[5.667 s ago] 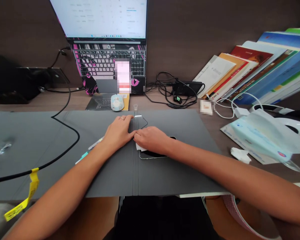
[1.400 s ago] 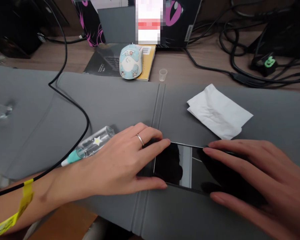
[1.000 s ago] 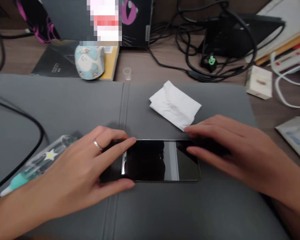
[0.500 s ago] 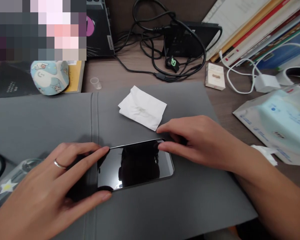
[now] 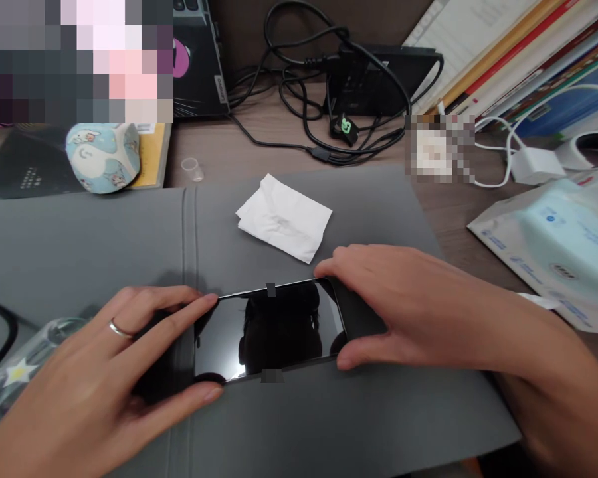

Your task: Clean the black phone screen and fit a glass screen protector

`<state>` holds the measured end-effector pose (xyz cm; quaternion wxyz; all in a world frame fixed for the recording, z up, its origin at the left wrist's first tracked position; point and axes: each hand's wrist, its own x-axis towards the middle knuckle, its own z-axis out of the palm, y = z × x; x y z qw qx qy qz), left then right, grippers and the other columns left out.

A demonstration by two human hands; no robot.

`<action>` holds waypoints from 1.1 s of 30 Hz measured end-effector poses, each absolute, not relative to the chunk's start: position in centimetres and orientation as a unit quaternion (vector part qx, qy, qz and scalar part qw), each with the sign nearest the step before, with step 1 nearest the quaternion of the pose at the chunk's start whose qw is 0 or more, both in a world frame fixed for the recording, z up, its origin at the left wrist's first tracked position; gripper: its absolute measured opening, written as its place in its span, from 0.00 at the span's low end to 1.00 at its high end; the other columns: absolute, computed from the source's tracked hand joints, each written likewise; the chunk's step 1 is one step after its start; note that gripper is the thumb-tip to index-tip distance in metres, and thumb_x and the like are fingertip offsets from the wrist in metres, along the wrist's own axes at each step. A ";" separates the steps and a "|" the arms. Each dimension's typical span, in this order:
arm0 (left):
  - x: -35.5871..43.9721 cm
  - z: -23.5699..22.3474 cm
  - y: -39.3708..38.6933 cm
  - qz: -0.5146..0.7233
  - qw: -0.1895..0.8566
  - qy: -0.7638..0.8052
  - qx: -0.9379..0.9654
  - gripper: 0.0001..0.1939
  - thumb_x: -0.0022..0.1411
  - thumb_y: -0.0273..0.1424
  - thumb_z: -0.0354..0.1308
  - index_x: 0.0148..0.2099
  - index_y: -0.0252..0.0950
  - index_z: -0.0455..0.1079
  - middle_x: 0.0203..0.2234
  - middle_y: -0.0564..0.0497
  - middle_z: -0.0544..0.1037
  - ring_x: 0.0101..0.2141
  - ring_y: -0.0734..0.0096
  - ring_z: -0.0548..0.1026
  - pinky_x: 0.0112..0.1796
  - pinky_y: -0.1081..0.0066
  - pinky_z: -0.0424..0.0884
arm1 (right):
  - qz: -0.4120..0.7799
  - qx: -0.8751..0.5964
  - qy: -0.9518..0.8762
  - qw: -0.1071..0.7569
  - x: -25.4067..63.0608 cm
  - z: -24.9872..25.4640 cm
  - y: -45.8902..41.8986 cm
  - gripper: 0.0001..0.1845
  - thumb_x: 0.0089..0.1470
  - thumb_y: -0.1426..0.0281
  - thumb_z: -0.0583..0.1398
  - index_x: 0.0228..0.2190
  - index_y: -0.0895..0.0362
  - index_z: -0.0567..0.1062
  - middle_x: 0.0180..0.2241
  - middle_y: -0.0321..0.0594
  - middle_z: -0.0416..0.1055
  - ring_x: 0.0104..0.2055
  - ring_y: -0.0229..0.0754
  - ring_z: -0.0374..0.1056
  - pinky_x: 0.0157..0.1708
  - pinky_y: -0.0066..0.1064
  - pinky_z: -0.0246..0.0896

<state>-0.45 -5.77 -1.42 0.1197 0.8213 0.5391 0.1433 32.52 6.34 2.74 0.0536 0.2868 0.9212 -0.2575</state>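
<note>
A smartphone (image 5: 279,332) lies flat on a grey desk mat (image 5: 379,418), its dark screen up and reflecting a head and a bright light. Around its left end, my left hand (image 5: 114,365), with a ring on one finger, grips the two long edges between fingers and thumb. My right hand (image 5: 398,305) spans the right end: a fingertip touches the upper right corner and the thumb rests at the lower right corner. Just beyond the phone is a folded white tissue (image 5: 289,219).
Black cables and a power adapter (image 5: 373,83) sit at the back beside a laptop (image 5: 199,66). Books (image 5: 528,60) lean at the back right, above a plastic packet (image 5: 563,245). At left are a blue-and-white patterned object (image 5: 104,156), a small clear cup (image 5: 192,169) and a transparent bottle (image 5: 24,372).
My right hand has shifted from the screen's upper right to straddle the phone's right end, thumb now lower. The left hand and the phone have stayed in place.
</note>
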 end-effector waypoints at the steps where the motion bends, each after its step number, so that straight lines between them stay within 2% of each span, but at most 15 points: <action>1: -0.5 -1.5 -5.8 0.141 0.124 0.539 0.821 0.35 0.62 0.53 0.56 0.68 0.53 0.59 0.54 0.49 0.71 0.46 0.47 0.73 0.42 0.48 0.78 | -0.256 0.284 0.922 0.055 32.5 2.8 6.3 0.35 0.53 0.46 0.66 0.53 0.56 0.71 0.42 0.44 0.74 0.40 0.50 0.69 0.36 0.37 0.59; 5: -0.9 -1.5 -6.0 0.128 0.123 0.535 0.826 0.36 0.62 0.51 0.58 0.69 0.52 0.58 0.55 0.45 0.70 0.48 0.46 0.72 0.42 0.46 0.77 | -0.247 0.274 0.928 0.057 32.6 2.8 6.2 0.32 0.56 0.48 0.64 0.52 0.57 0.71 0.41 0.44 0.73 0.39 0.50 0.69 0.36 0.38 0.59; 12: -0.6 -1.0 -5.6 0.136 0.137 0.523 0.830 0.33 0.65 0.49 0.58 0.68 0.48 0.60 0.55 0.44 0.71 0.49 0.51 0.72 0.46 0.53 0.73 | -0.236 0.273 0.931 0.054 32.7 2.7 6.2 0.29 0.57 0.49 0.64 0.51 0.56 0.72 0.40 0.45 0.73 0.38 0.50 0.69 0.35 0.37 0.59; 19: -0.1 0.1 -4.9 0.117 0.126 0.510 0.843 0.33 0.63 0.45 0.63 0.66 0.38 0.62 0.54 0.41 0.72 0.49 0.53 0.73 0.46 0.58 0.74 | -0.224 0.260 0.939 0.010 33.0 2.0 6.4 0.31 0.55 0.45 0.62 0.51 0.54 0.73 0.37 0.43 0.74 0.33 0.49 0.70 0.30 0.37 0.60; 27: 0.2 0.4 -4.6 0.117 0.140 0.501 0.846 0.33 0.65 0.47 0.61 0.65 0.33 0.63 0.55 0.40 0.70 0.49 0.57 0.70 0.47 0.60 0.72 | -0.197 0.240 0.949 -0.055 32.7 1.3 6.8 0.34 0.54 0.44 0.63 0.53 0.53 0.71 0.35 0.44 0.74 0.30 0.50 0.71 0.24 0.38 0.61; 33: 0.1 0.4 -4.5 0.123 0.141 0.500 0.846 0.33 0.66 0.48 0.60 0.64 0.32 0.64 0.55 0.40 0.70 0.49 0.58 0.70 0.46 0.61 0.71 | -0.160 0.185 0.964 -0.104 32.0 1.1 6.3 0.36 0.52 0.41 0.63 0.50 0.55 0.72 0.40 0.48 0.71 0.35 0.51 0.69 0.29 0.39 0.63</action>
